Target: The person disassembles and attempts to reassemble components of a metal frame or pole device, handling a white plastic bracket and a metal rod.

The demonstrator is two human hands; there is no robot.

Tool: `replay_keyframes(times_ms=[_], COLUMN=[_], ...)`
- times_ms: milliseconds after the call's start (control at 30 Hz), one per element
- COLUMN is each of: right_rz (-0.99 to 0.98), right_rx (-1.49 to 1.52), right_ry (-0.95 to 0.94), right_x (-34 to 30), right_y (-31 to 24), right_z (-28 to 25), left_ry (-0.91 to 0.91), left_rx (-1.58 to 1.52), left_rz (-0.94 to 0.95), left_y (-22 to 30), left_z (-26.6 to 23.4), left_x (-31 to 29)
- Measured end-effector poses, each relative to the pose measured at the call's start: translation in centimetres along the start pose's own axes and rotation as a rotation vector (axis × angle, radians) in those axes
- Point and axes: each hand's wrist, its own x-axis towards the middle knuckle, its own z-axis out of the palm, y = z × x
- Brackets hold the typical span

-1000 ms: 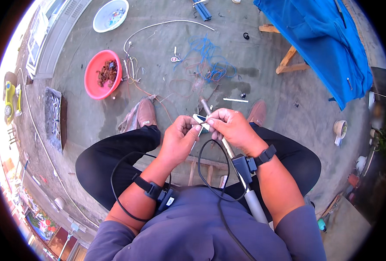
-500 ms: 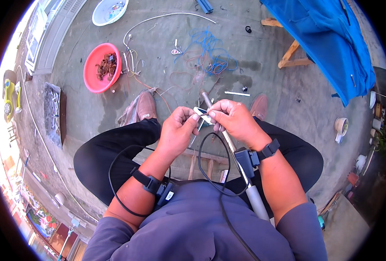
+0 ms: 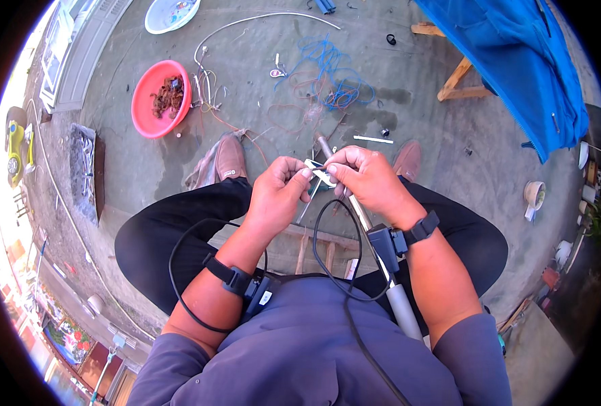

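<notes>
Between my legs, my left hand [image 3: 278,193] and my right hand [image 3: 369,179] are close together, each pinched with thumb and forefinger. A short, thin dark strand [image 3: 319,168] spans the gap between their fingertips; its exact kind is too small to make out. Just beneath the fingers shows a flat white piece [image 3: 326,178], partly covered by my right hand. A metal pole [image 3: 402,310] with a grey sleeve slants from my lap, under my right forearm, to the floor cloth between my feet.
A pink basin [image 3: 140,111] with brown clumps stands ahead to the left, near a white basin [image 3: 153,17]. Tangled blue cord [image 3: 327,61] lies ahead of my feet. A blue cloth [image 3: 524,61] hangs over a wooden stand [image 3: 457,80] at right. Black cables loop around my forearms.
Both hands have shifted slightly forward, still pinching at the dark strand. The view has tilted a little, so the floor items sit slightly differently in the picture.
</notes>
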Motion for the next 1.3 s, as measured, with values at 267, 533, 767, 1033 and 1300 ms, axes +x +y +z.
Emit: replay_keyframes(times_ms=[267, 533, 767, 1033, 1300], right_rz=[-0.003, 0.083, 0.393, 0.469, 0.483], right_rx=[-0.005, 0.182, 0.103, -0.601, -0.535], right_ry=[0.004, 0.143, 0.153, 0.009, 0.038], right_x=[0.1, 0.3, 1.2, 1.0, 1.7], right_y=[-0.2, 0.6, 6.1, 10.4, 12.2], right_z=[0.0, -2.4, -4.7, -2.8, -2.7], left_ry=[0.012, 0.243, 0.277, 0.290, 0.293], left_rx=[-0.070, -0.297, -0.368, -0.379, -0.380], left_rz=[-0.094, -0.107, -0.093, -0.093, -0.097], left_y=[-0.3, -0.6, -0.6, -0.9, -0.8], left_z=[-0.4, -1.3, -1.5, -1.5, -1.5], left_x=[0.2, 0.6, 0.6, 0.7, 0.7])
